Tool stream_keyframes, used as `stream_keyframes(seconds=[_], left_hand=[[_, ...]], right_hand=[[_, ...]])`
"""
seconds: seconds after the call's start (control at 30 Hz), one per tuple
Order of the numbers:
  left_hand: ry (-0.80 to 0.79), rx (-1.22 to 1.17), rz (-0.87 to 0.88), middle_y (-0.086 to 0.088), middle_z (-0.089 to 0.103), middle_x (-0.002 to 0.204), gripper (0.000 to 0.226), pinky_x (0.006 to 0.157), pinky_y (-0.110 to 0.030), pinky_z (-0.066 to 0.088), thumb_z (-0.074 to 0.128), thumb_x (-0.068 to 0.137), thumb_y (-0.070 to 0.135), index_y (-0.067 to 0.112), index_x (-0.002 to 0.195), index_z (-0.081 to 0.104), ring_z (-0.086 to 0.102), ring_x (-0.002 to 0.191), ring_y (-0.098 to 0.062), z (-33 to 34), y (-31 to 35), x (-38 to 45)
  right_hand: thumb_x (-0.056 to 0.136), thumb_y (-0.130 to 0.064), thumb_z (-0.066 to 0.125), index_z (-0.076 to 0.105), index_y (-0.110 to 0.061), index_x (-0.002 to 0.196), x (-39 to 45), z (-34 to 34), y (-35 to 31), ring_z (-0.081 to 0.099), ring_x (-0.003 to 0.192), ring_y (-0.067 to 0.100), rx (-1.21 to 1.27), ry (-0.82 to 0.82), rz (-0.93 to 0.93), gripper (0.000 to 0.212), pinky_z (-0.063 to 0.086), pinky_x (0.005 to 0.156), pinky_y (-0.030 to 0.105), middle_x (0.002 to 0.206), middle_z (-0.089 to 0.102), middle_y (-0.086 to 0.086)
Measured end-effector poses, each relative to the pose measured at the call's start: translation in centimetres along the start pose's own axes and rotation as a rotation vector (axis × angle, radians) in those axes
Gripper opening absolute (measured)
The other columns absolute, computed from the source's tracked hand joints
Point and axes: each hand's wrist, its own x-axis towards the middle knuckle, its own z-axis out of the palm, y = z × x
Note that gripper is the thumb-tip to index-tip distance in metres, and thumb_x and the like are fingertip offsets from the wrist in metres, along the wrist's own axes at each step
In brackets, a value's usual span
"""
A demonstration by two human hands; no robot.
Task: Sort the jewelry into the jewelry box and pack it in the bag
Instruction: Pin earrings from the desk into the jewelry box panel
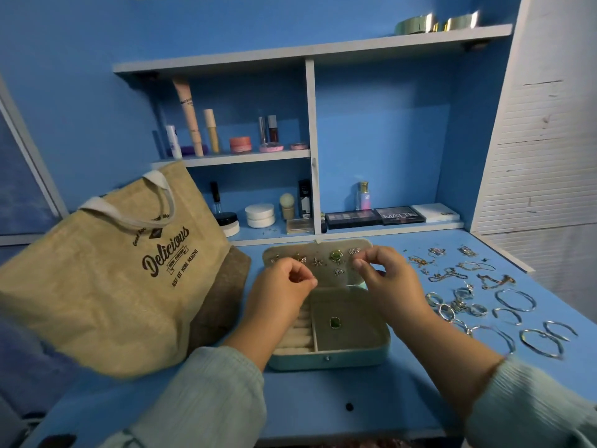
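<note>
An open mint jewelry box (326,360) sits on the blue desk in front of me. Its raised lid (323,250) carries several stud earrings. A green pendant (335,322) lies in the right compartment. My left hand (284,286) hovers over the box with fingers curled, pinching something tiny near its fingertips. My right hand (384,273) is at the lid's right end, its thumb and finger pinching a small earring there. Loose rings, bangles and chains (478,295) are spread on the desk to the right. A tan tote bag (113,270) printed "Delicious" stands to the left.
A brown pouch (223,295) leans against the bag, close to the box. Shelves behind hold cosmetics, tubes, jars and eyeshadow palettes (374,216). The desk's front edge (323,431) runs below my sleeves. A white slatted panel (542,156) stands at right.
</note>
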Motion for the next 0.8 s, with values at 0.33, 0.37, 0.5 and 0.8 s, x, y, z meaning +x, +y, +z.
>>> stream_keyframes(seconds=[0.33,0.37,0.5,0.8], left_hand=[[0.084,0.048,-0.033,0.008,0.064,0.081,0.014,0.052,-0.017,0.036,0.068,0.083,0.026,0.024,0.073,0.059,0.057,0.069,-0.005,1.0,-0.4,0.3],[0.088,0.051,-0.033,0.008,0.064,0.082,0.015,0.052,-0.018,0.035,0.068,0.083,0.026,0.025,0.072,0.059,0.056,0.067,-0.006,1.2,-0.4,0.4],[0.083,0.045,-0.028,0.010,0.063,0.078,0.015,0.053,-0.017,0.034,0.068,0.084,0.026,0.025,0.072,0.058,0.056,0.068,-0.004,1.6,-0.1,0.6],[0.114,0.008,-0.064,0.010,0.063,0.078,0.012,0.055,-0.021,0.039,0.066,0.085,0.028,0.025,0.076,0.059,0.057,0.069,-0.006,2.5,-0.2,1.1]], right_hand=[[0.087,-0.014,0.061,0.060,-0.022,0.078,0.6,0.6,1.9,0.049,0.086,-0.003,0.068,-0.014,-0.027,0.013,0.033,0.070,-0.001,0.096,0.058,-0.007],[0.087,-0.013,0.061,0.061,-0.021,0.078,0.6,0.6,2.0,0.050,0.087,-0.003,0.084,-0.012,-0.021,0.011,0.033,0.070,-0.002,0.096,0.058,-0.008],[0.086,-0.013,0.062,0.062,-0.019,0.078,0.7,0.4,2.4,0.050,0.090,-0.006,0.151,-0.044,-0.005,0.011,0.033,0.069,-0.005,0.098,0.058,-0.010],[0.087,-0.010,0.061,0.065,-0.014,0.082,0.4,0.0,2.4,0.048,0.088,-0.012,0.189,-0.083,-0.017,0.007,0.032,0.070,-0.007,0.094,0.052,-0.019]])
